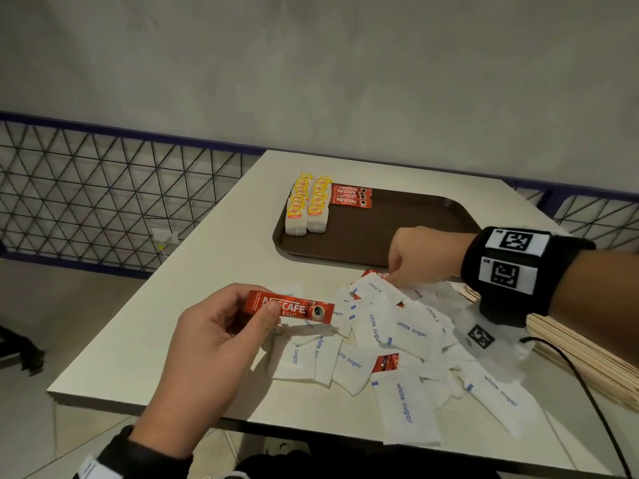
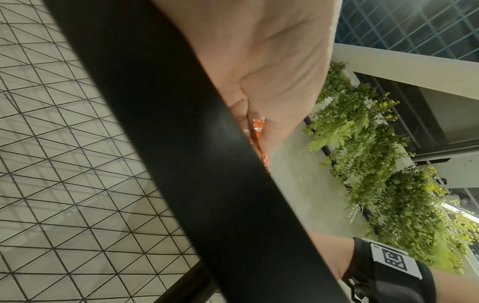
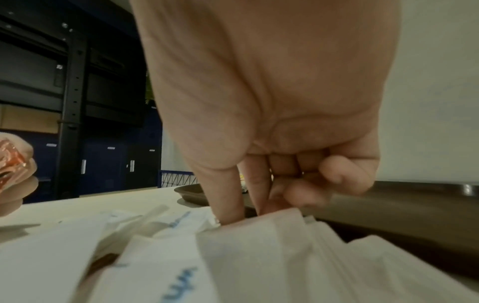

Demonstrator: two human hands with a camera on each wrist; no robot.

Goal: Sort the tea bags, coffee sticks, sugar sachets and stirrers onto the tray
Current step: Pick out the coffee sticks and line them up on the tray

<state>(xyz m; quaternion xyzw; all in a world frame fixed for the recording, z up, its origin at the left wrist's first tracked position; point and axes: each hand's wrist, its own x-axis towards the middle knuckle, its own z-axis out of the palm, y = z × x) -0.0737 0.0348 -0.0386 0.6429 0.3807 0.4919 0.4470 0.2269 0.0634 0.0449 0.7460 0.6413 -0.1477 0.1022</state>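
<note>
At lower left the left hand (image 1: 211,344) pinches a coffee stick (image 1: 288,310). Centre-right, the right hand (image 1: 423,255) digs into the sugar sachets (image 1: 390,340), seemingly pinching another stick; it should pull slowly. The tray (image 1: 380,236) waits above.

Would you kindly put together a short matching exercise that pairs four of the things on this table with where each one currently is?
Things:
1. tea bags
2. coffee stick
3. sugar sachets
4. wooden stirrers

Places:
A. scattered on the table in front of the tray
B. stacked at the table's right edge, beyond the right wrist
C. two rows on the tray's far left corner
D. pinched in the left hand

Pairs: 1-C, 2-D, 3-A, 4-B
</note>
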